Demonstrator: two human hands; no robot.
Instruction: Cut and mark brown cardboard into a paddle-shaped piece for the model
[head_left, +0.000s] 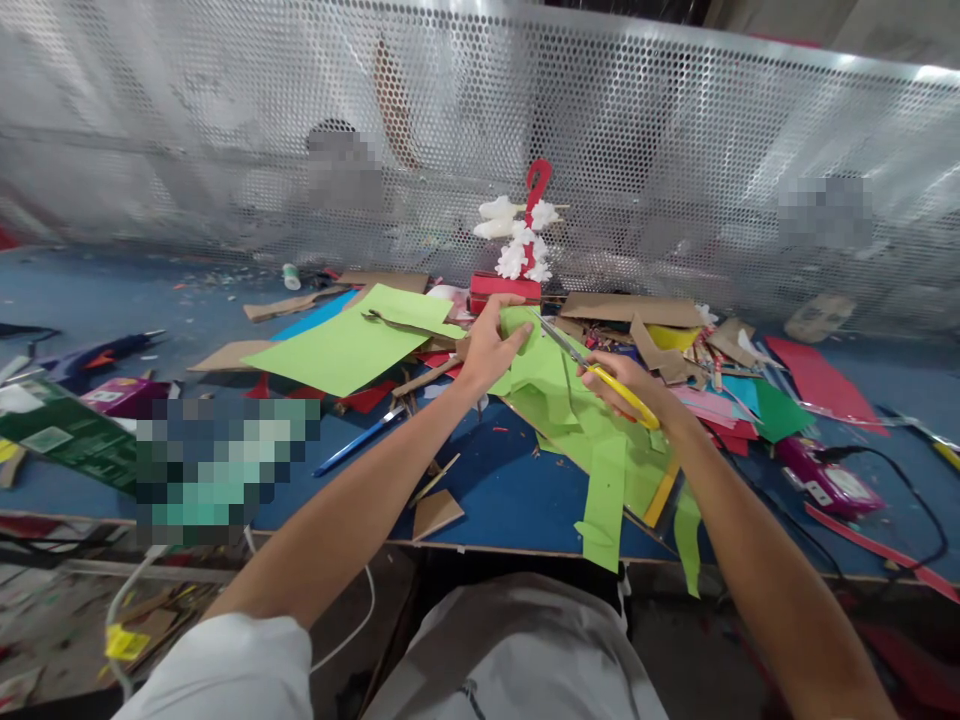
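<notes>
Green paper (519, 320), one piece: left hand (491, 345), grip pinched on it, held before a red box (506, 289) on the blue worktop (495, 480). Scissors (630, 396), yellow-handled: right hand (636, 374), grip closed round the handles, tips near the paper.

In front of you, a silvery perforated metal screen (225, 120) spans the whole width, with dim shapes blurred behind its holes and bright glare along its upper right. Above it, at top right, you see a drab grey wall (885, 30). Your blue desk (510, 500) runs along the screen's foot; below left, the grey floor (64, 610) lies in shadow, strewn with scraps (126, 642)
</notes>
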